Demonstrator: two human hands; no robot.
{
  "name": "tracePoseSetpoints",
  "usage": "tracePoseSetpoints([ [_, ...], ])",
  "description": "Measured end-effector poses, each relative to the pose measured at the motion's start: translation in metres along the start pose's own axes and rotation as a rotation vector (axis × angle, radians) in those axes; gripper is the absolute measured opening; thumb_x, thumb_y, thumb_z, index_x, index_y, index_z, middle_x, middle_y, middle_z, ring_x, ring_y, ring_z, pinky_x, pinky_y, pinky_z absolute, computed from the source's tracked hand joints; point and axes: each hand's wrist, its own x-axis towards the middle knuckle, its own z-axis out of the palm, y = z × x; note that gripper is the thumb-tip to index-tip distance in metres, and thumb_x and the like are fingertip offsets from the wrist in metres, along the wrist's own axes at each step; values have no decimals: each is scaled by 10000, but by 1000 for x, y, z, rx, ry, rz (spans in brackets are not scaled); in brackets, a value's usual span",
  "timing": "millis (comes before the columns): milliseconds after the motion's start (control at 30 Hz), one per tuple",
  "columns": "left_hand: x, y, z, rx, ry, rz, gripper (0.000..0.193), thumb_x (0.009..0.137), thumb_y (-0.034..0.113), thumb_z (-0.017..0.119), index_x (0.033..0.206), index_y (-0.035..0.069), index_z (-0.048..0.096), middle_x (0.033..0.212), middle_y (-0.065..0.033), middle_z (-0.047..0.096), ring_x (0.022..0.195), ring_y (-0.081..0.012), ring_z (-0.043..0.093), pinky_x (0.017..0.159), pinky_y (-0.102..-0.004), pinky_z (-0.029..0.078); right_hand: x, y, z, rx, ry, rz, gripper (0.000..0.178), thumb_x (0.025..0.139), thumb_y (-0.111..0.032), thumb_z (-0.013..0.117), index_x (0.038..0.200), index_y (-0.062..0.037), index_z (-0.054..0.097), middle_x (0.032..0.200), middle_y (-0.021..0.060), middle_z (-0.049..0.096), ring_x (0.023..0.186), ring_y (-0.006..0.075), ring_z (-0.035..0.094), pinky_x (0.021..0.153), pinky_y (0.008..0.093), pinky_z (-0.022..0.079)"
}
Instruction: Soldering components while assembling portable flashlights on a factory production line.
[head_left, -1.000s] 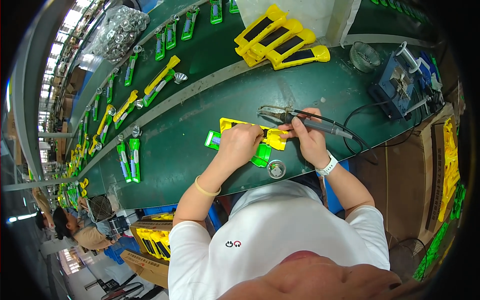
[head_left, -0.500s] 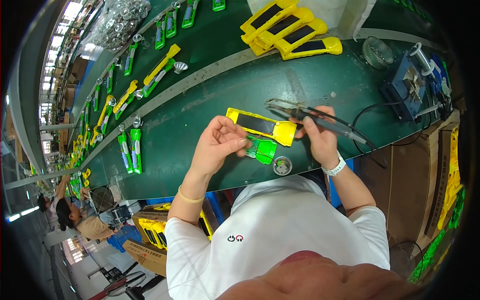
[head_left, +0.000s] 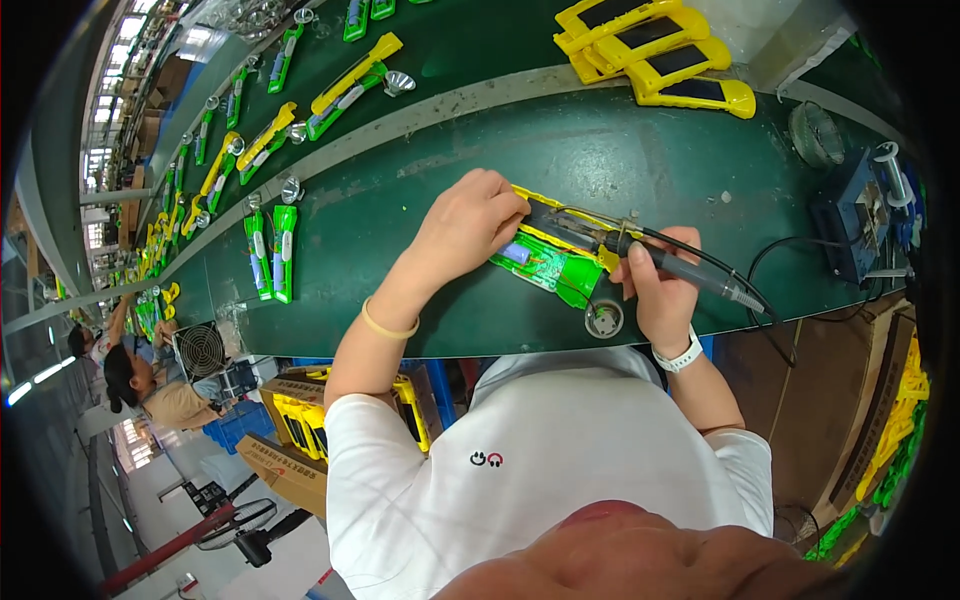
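My right hand (head_left: 664,295) is wrapped round a soldering iron (head_left: 705,276), a dark handle with a thin feed tube along it. Its front end points left, over a yellow casing half (head_left: 525,190) with a dark panel. Against the near side of that casing lies a green casing half (head_left: 575,278), holding a circuit board (head_left: 548,262) and a blue battery cell (head_left: 515,252). A round lamp head (head_left: 604,319) sits by its right end, joined by a thin wire. My left hand (head_left: 468,222) is closed at the casings' left end; its fingertips hide what they pinch.
Yellow panel casings (head_left: 680,65) are stacked at the back. A blue soldering station (head_left: 845,220) with a solder spool (head_left: 890,165) stands right, beside a glass bowl (head_left: 815,135). Two green casings (head_left: 284,255) lie left; more line the belt beyond the metal rail (head_left: 440,105). Co-workers sit far left.
My left hand has moved up to the casings' left end, and the soldering iron has come lower over them. The green half now shows its battery cell. The whole view has shifted.
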Motion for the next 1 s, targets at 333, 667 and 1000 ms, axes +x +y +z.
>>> tracePoseSetpoints([
  [333,1,-10,3,-161,-83,-126,93,729,17,618,820,14,599,1025,-111,494,806,-230,549,715,-323,481,3,15,5,-42,-105,82,256,842,-17,601,981,-13,385,843,60,531,687,82,560,593,197,462],
  [667,1,-11,-1,-66,-121,-67,69,712,23,572,778,19,552,973,-109,504,810,-271,555,711,-352,479,8,16,14,-10,-74,103,259,838,-50,622,992,-22,416,795,20,524,655,35,480,547,170,394],
  [1000,3,-11,0,-96,-140,-115,90,733,25,548,812,10,589,955,-128,520,811,-299,571,723,-374,486,10,21,15,-139,-72,90,223,825,-66,641,930,-32,448,734,-22,498,596,-1,405,495,160,332],
])
